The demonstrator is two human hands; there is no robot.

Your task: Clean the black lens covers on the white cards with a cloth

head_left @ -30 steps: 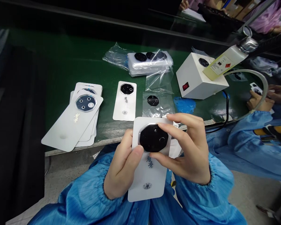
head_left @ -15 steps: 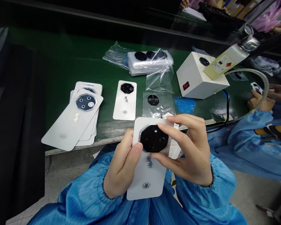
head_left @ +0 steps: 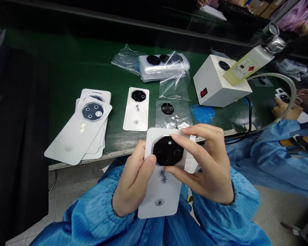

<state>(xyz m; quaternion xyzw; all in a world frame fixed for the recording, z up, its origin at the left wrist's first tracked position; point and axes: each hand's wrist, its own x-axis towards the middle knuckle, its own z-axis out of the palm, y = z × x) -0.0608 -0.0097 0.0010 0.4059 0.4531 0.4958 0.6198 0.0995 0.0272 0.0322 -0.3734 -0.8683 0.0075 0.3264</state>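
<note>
I hold a white phone back cover upright over my lap, just in front of the table edge. My left hand grips its left side, thumb resting by the black octagonal camera plate. My right hand pinches that black plate between index finger on top and thumb below. Both arms wear blue sleeves.
On the green table lie a fanned stack of white covers, a single white cover, clear bags with black plates, a bagged bundle, a white box with a red switch and a bottle. A co-worker's hands are at the right.
The cover and both hands have shifted very slightly down and left; the grip is unchanged. The co-worker's hands at the right moved a little.
</note>
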